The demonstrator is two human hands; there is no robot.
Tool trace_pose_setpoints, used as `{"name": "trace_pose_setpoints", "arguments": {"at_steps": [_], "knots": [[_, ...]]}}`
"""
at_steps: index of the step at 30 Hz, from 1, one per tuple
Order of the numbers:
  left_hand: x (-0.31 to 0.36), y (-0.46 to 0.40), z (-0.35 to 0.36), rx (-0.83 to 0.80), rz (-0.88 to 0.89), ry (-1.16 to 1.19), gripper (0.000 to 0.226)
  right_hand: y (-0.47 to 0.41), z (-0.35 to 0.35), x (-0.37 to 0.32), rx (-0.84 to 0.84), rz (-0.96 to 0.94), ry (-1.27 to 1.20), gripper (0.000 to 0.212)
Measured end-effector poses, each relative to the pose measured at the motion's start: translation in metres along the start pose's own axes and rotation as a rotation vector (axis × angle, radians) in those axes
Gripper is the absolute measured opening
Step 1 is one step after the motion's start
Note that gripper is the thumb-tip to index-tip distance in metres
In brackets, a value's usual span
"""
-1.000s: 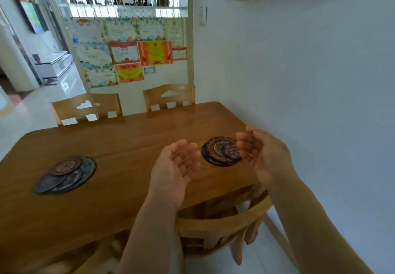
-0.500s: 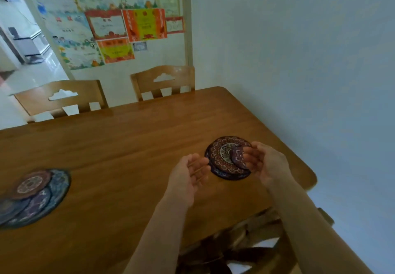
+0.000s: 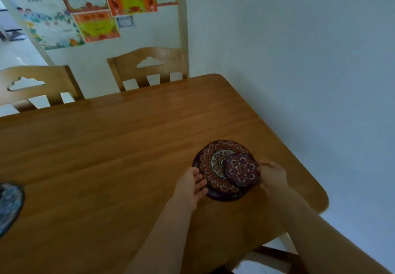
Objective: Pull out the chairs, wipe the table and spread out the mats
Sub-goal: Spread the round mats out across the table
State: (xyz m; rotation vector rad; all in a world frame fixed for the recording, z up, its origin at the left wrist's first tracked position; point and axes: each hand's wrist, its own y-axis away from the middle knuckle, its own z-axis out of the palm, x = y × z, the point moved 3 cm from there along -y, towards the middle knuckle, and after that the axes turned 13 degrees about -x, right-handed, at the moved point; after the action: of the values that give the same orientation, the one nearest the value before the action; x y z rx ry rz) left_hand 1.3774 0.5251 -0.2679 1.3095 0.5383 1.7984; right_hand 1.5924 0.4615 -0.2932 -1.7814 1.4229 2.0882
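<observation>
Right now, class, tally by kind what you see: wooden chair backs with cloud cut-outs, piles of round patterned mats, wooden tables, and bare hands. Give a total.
Wooden chair backs with cloud cut-outs: 2
Piles of round patterned mats: 2, the red-purple pile and the blurred blue pile
Brown wooden table: 1
Bare hands: 2, left hand, right hand
Total: 7

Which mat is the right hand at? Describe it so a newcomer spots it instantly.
On the wooden table, near the corner by the white wall, lies a stack of round patterned mats between the two hands. The one at the right hand is the small dark purple mat on top. It is the smallest of the stack, with a white flower pattern, offset to the stack's right side.
</observation>
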Motion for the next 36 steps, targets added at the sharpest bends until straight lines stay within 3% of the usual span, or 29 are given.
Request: {"name": "trace_pose_setpoints", "arguments": {"at_steps": [4, 8, 13, 15, 19, 27, 36], "knots": [[0.000, -0.015, 0.004, 0.053, -0.004, -0.024, 0.042, -0.034, 0.002, 0.006, 0.009, 0.055, 0.213, 0.044], [0.000, -0.023, 0.009, 0.058, -0.011, -0.011, 0.046, -0.034, 0.009, -0.002, 0.008, 0.035, 0.435, 0.015], [-0.001, -0.027, 0.009, 0.053, 0.007, 0.011, 0.047, -0.032, 0.009, -0.009, -0.003, -0.020, 0.593, 0.011], [0.000, -0.026, 0.004, 0.055, 0.010, 0.020, 0.045, -0.024, 0.016, -0.017, -0.045, -0.137, 0.654, 0.004], [0.007, -0.019, -0.013, 0.058, 0.027, 0.062, 0.037, -0.003, 0.049, -0.037, -0.135, -0.320, 0.460, 0.007], [0.051, 0.020, -0.118, 0.156, 0.152, 0.166, 0.025, 0.049, 0.182, -0.043, -0.426, -0.241, 0.215, 0.014], [0.109, 0.062, -0.305, 0.396, 0.275, 0.265, 0.015, 0.107, 0.343, -0.003, -0.585, -0.135, 0.246, 0.015]]}}
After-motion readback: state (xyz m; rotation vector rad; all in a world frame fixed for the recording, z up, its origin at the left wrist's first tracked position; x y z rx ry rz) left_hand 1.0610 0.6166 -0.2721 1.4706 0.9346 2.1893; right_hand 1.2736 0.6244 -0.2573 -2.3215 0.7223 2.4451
